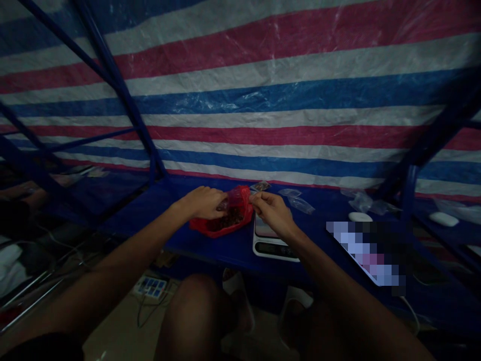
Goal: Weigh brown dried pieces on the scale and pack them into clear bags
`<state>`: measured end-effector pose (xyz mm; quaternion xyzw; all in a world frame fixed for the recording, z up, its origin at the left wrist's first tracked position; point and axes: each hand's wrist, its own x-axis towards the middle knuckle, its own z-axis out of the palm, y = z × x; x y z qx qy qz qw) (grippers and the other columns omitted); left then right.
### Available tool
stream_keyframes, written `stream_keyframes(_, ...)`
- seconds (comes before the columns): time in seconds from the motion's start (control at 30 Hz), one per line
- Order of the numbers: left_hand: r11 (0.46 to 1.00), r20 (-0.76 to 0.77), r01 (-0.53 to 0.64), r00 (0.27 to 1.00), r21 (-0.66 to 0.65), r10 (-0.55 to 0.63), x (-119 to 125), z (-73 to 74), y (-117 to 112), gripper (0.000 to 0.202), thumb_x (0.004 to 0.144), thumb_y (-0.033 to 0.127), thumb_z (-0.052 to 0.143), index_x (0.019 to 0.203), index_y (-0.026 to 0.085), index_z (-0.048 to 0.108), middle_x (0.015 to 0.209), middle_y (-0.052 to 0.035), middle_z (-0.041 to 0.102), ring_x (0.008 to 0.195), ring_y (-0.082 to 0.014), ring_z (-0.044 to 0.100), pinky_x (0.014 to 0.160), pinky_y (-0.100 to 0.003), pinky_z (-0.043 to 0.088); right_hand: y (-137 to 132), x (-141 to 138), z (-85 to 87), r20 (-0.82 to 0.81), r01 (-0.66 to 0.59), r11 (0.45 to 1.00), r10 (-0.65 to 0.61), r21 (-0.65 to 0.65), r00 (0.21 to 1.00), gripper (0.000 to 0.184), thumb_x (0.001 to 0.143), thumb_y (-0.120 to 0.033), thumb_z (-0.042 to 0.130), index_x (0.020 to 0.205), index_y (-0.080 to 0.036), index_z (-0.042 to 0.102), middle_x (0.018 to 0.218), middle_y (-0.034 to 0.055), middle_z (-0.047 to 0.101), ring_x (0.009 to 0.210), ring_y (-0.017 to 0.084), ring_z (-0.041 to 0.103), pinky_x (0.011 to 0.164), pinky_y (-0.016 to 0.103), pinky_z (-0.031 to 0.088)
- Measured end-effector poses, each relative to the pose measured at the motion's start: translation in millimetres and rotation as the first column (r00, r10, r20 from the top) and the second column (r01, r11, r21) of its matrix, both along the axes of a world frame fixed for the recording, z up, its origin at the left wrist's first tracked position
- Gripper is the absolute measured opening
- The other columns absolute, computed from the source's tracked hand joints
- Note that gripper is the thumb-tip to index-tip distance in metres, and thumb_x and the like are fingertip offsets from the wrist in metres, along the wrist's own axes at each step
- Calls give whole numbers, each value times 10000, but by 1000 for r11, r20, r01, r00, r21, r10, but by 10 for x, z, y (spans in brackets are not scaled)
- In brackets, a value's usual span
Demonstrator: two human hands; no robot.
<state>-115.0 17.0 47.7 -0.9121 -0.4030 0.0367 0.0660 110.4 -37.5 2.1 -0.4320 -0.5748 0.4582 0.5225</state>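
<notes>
Over a red plastic basket [210,229] of small dark pieces [230,219], my left hand [205,202] has its fingers curled round one end of a clear plastic bag [236,197]. Something dark shows at those fingertips, too dim to name. My right hand [274,210] pinches the bag's other end at the basket's right rim. Just below the right hand lies a white digital scale [276,250], its platform partly covered by that hand. Behind the hands, a small clear bag with dark contents [261,186] rests on the blue table [218,246].
Flat clear bags [296,201] lie right of my right hand, with more crumpled plastic [363,201] beyond. A lit device with a blurred screen [364,255] and a white oval object [359,217] are at right. Blue metal posts [141,120] flank the striped sheet [263,100]. A power strip [151,287] lies below.
</notes>
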Motion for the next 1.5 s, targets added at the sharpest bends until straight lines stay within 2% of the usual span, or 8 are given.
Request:
stream_keyframes(0.23,995,-292,91,953,28,-79,227,93,100,349,653,439,815,867,164,790,898,-186,791,838,-351,744,734,-374,491,4,-17,-33,7,-46,998,45,39,999,384,831,-516,647,634,-204,538,562,-59,397,518,95,296,515,264,246)
stream_keyframes(0.43,997,-229,79,970,-1,-77,244,252,70,179,603,275,835,742,189,762,817,-148,783,846,-343,730,758,-385,478,1,2,-19,41,-36,998,34,61,999,397,836,-525,628,627,-195,556,561,-55,374,542,99,298,515,254,257)
stream_keyframes(0.57,999,-235,41,971,-27,-46,284,342,22,172,609,287,861,676,197,729,786,-121,771,871,-331,717,785,-375,478,-8,-5,8,45,-24,998,21,66,999,424,830,-539,630,602,-199,520,574,-50,378,552,98,302,513,252,261)
stream_keyframes(0.9,997,-335,76,938,-35,-83,314,330,21,111,666,257,818,757,197,797,798,-155,780,834,-340,727,744,-375,478,-21,-81,-42,57,-70,994,65,83,996,459,854,-547,608,573,-212,465,584,-44,387,553,106,331,525,260,254)
stream_keyframes(1.0,988,-196,90,974,-128,-114,227,374,42,240,706,338,814,927,245,814,866,-111,800,845,-304,732,732,-337,480,-16,-94,-76,57,-102,991,98,83,994,399,870,-515,613,642,-195,548,619,-36,475,575,116,411,555,258,317)
stream_keyframes(1.13,927,138,113,988,-359,-67,21,381,14,417,746,371,810,1152,288,770,1101,-62,801,971,-256,737,812,-285,497,-40,-115,-148,144,-185,973,166,136,976,264,919,-411,601,897,-164,692,740,-1,624,651,138,539,595,254,395)
stream_keyframes(1.33,777,510,192,840,-599,186,-256,252,-226,520,788,351,805,1281,223,699,1221,-81,757,1092,-250,704,936,-319,509,-78,-151,-245,409,-298,907,161,298,898,320,948,-314,647,1242,-202,706,747,-6,668,629,135,585,592,248,421)
stream_keyframes(1.5,720,609,280,755,-635,244,-311,164,-414,543,796,326,823,1307,206,686,1263,-98,735,1129,-259,684,975,-346,504,-126,-159,-197,549,-369,787,47,494,835,216,972,-270,640,1152,-226,751,900,36,762,761,159,675,710,266,473)
